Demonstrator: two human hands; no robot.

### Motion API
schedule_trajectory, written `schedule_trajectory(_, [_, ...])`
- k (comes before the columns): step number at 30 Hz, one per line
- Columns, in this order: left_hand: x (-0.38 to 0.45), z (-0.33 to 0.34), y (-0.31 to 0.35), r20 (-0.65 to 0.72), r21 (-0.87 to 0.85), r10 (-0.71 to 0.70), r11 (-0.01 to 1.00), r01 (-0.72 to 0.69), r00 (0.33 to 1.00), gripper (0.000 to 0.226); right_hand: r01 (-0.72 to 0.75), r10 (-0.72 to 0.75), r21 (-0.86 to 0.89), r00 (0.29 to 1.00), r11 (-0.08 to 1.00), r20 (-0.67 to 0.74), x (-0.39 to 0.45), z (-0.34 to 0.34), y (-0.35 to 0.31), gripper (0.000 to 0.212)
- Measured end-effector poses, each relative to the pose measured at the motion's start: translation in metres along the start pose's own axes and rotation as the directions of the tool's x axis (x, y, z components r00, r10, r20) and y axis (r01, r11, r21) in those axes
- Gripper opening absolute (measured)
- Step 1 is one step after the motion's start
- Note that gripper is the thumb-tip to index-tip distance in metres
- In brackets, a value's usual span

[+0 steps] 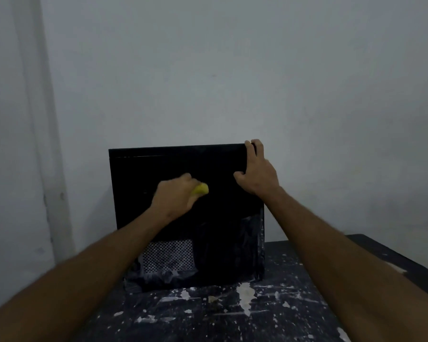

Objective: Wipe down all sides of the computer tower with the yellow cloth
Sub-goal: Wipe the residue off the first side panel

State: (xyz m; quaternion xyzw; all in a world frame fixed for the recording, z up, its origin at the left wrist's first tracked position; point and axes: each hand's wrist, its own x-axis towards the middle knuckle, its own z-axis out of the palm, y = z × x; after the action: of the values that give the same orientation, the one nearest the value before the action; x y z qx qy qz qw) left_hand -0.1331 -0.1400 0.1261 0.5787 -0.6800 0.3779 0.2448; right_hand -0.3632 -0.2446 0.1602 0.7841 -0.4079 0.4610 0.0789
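Observation:
A black computer tower (139, 183) stands upright on a dark table (269, 314), its broad side panel facing me. A perforated vent sits low on that panel, with whitish smears around it. My left hand (174, 197) holds a bunched yellow cloth (201, 188) against the middle of the panel; only a small part of the cloth shows past the fingers. My right hand (256, 170) grips the tower's upper right corner, fingers curled over the top edge and thumb on the side panel.
The table top is dark and spattered with white paint marks. Its right edge runs diagonally at the far right. A plain grey wall (232, 70) stands close behind the tower, with a pale vertical strip at the left.

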Motion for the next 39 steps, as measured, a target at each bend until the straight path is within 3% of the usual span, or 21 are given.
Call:
schedule_trajectory(2, [0.019, -0.013, -0.003, -0.185, -0.125, -0.269, 0.960, 0.249, 0.945, 0.040, 0.003, -0.003, 0.001, 1.000, 1.000, 0.002, 0.000, 0.001, 0.001, 0.089])
schedule_trajectory(4, [0.034, -0.025, -0.006, -0.272, -0.201, -0.421, 0.904, 0.377, 0.865, 0.042, 0.003, -0.003, 0.006, 1.000, 1.000, 0.003, 0.000, 0.001, 0.000, 0.088])
schedule_trajectory(10, [0.060, -0.023, 0.017, -0.317, -0.359, -0.582, 0.805, 0.473, 0.749, 0.038, -0.020, 0.020, 0.024, 1.000, 1.000, -0.005, 0.003, 0.005, -0.004, 0.090])
schedule_trajectory(13, [0.085, -0.022, 0.035, -0.301, -0.311, -0.503, 0.855, 0.415, 0.810, 0.039, -0.021, 0.021, 0.013, 1.000, 1.000, 0.003, 0.004, 0.005, -0.003, 0.090])
schedule_trajectory(18, [0.089, -0.004, 0.081, -0.154, -0.091, -0.190, 0.980, 0.178, 0.970, 0.036, -0.011, 0.010, 0.012, 0.999, 1.000, 0.048, 0.004, 0.000, 0.006, 0.090])
schedule_trajectory(22, [0.051, 0.020, 0.083, 0.008, -0.065, -0.045, 0.997, 0.046, 0.999, 0.031, -0.001, 0.000, 0.015, 0.996, 1.000, 0.090, 0.002, -0.006, 0.009, 0.096])
schedule_trajectory(25, [0.025, 0.023, 0.069, 0.180, -0.136, -0.092, 0.984, 0.118, 0.979, 0.039, -0.011, 0.011, 0.000, 0.998, 1.000, 0.064, -0.005, -0.009, 0.001, 0.091])
schedule_trajectory(28, [0.001, 0.017, 0.045, 0.236, -0.373, -0.327, 0.839, 0.396, 0.915, 0.036, 0.104, -0.101, 0.049, 0.992, 0.993, -0.072, -0.020, -0.002, -0.013, 0.065])
schedule_trajectory(31, [-0.018, 0.008, 0.022, 0.293, -0.666, -0.415, 0.558, 0.495, 0.862, 0.031, 0.174, -0.193, 0.296, 0.981, 0.939, 0.036, -0.041, 0.016, -0.034, 0.040])
schedule_trajectory(33, [-0.030, -0.002, 0.014, 0.351, -0.751, -0.409, 0.414, 0.514, 0.842, 0.030, 0.070, -0.173, 0.444, 0.965, 0.893, 0.197, -0.055, 0.029, -0.044, 0.040])
schedule_trajectory(36, [-0.047, -0.013, 0.007, 0.417, -0.814, -0.373, 0.253, 0.523, 0.829, 0.029, -0.208, -0.137, 0.635, 0.883, 0.744, 0.449, -0.072, 0.046, -0.058, 0.033])
schedule_trajectory(39, [-0.060, -0.013, 0.001, 0.473, -0.834, -0.342, 0.123, 0.537, 0.812, 0.029, -0.346, -0.114, 0.700, 0.847, 0.624, 0.520, -0.084, 0.056, -0.070, 0.031])
